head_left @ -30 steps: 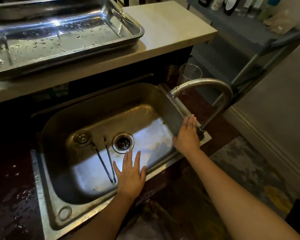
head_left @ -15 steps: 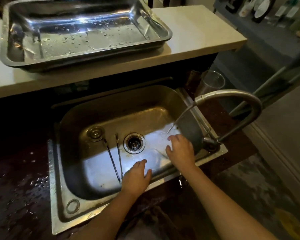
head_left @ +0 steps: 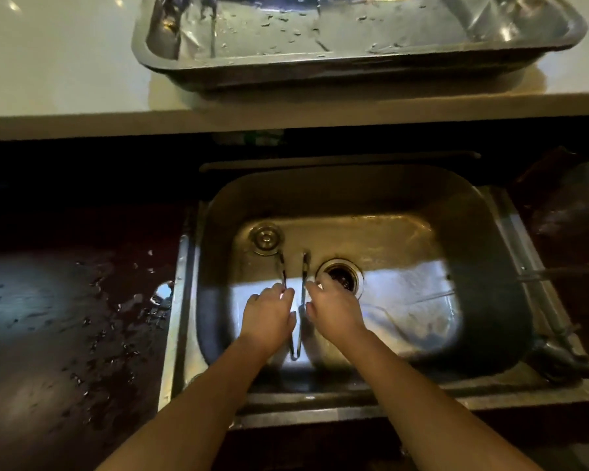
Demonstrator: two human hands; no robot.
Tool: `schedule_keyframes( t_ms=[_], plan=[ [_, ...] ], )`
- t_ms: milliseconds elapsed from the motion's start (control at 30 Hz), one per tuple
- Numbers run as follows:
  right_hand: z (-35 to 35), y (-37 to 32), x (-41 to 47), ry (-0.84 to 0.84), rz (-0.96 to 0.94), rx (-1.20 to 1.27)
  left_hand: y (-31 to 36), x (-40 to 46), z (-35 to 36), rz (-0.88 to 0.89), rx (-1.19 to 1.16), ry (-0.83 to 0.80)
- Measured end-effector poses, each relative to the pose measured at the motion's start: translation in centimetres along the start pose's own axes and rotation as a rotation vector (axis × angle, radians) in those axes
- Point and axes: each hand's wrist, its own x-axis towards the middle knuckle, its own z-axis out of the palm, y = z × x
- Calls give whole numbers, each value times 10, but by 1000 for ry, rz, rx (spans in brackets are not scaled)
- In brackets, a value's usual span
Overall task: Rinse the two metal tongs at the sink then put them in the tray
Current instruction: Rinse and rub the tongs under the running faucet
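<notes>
While both hands reach down into sink (head_left: 510,266) at frame centre: tongs (head_left: 302,283) flat on basin floor, two arms splayed toward upper frame, joined bend at lower end between the wrists. Only one pair made out. Left hand (head_left: 269,317) over left arm of tongs, fingers curled down onto it; closed grip or mere touch cannot be told. Right hand (head_left: 334,312) against right arm of tongs, fingertips bent at the metal just left of drain (head_left: 340,277); firmness of hold likewise unclear. Round strainer plug (head_left: 265,237) near left tong tip, upper left of basin. Thin stream of water (head_left: 422,297) crossing right of basin from faucet (head_left: 565,271) at right edge. Tray (head_left: 354,59) at top of frame on pale counter (head_left: 65,62), wet with droplets. Dark worktop (head_left: 65,317) at left, splashed.
</notes>
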Motion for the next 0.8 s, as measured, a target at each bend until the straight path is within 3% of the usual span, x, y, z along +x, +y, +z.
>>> schedule_keyframes(
  t_ms=[267,500,667,800],
  plan=[
    [51,5,31,-145,15,-48,-12,23,36,-69,85,-133],
    [78,8,42,-284,9,-71,-14,27,60,-80,-77,-289],
    [78,9,44,-227,-13,31,-11,28,66,-50,-262,-278],
    [66,10,42,-127,122,274,-3,25,59,-93,-498,-129]
  ],
)
